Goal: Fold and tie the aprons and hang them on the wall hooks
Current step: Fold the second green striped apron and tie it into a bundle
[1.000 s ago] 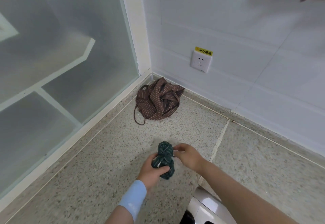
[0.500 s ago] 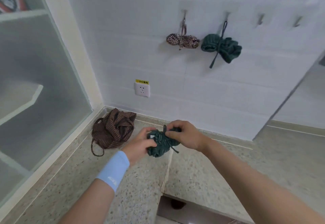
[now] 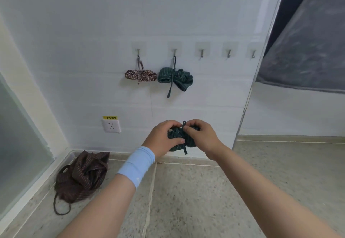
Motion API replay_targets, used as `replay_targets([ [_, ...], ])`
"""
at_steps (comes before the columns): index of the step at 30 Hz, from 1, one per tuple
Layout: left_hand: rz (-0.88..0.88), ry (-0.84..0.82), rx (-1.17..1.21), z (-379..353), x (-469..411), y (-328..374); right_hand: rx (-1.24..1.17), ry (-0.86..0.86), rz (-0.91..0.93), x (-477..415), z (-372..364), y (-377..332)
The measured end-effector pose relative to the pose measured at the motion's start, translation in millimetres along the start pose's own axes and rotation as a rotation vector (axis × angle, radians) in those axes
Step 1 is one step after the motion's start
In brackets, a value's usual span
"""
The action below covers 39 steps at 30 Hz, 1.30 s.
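Observation:
A dark green striped apron bundle [image 3: 178, 137], rolled and tied, is held in front of me at mid-height. My left hand [image 3: 163, 138] grips its left side. My right hand [image 3: 200, 135] grips its right side and pinches a small strap loop that sticks up. On the white wall, a brown patterned bundle [image 3: 141, 74] hangs from the first hook [image 3: 138, 52], and a green bundle [image 3: 175, 78] hangs from the second hook [image 3: 174, 52]. Three hooks to the right are bare [image 3: 202, 53]. A loose brown striped apron [image 3: 82, 177] lies crumpled on the floor by the corner.
A wall socket [image 3: 111, 127] with a yellow label sits low on the wall, left of my hands. A frosted glass panel [image 3: 16, 144] runs along the left. A metal-edged wall corner [image 3: 250, 88] stands at the right, with a dark grey surface [image 3: 306, 41] beyond it. Speckled floor [image 3: 186, 200] lies below.
My view has risen from the floor to the wall hooks. Both hands have lifted the green bundle up from near the floor, and the strap loop now stands up between my right fingers.

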<state>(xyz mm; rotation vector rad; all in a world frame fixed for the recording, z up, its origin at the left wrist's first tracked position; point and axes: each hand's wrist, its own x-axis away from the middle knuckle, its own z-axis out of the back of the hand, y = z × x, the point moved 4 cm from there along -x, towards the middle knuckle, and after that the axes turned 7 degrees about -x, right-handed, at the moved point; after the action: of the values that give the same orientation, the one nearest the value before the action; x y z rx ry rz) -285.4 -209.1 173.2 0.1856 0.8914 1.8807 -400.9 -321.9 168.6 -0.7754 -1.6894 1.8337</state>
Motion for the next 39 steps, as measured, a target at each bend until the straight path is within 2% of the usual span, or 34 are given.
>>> replay_targets([
  [13,-0.097,0.115,0.107,25,-141,92,0.102,0.214,0.297,-97,73,-111],
  [18,0.004,0.273,0.175,39,-186,109,0.116,0.253,0.301,-133,82,-134],
  [21,0.036,0.3,0.19,44,-207,113,0.146,0.305,0.306,-152,84,-144],
  [30,0.08,0.423,-0.099,51,-252,119,0.314,0.431,0.203,-195,84,-166],
  [35,0.117,0.415,-0.116,46,-258,115,0.432,0.469,0.124,-198,79,-170],
  [39,0.06,0.358,-0.128,40,-255,107,0.441,0.462,0.097,-197,79,-158],
])
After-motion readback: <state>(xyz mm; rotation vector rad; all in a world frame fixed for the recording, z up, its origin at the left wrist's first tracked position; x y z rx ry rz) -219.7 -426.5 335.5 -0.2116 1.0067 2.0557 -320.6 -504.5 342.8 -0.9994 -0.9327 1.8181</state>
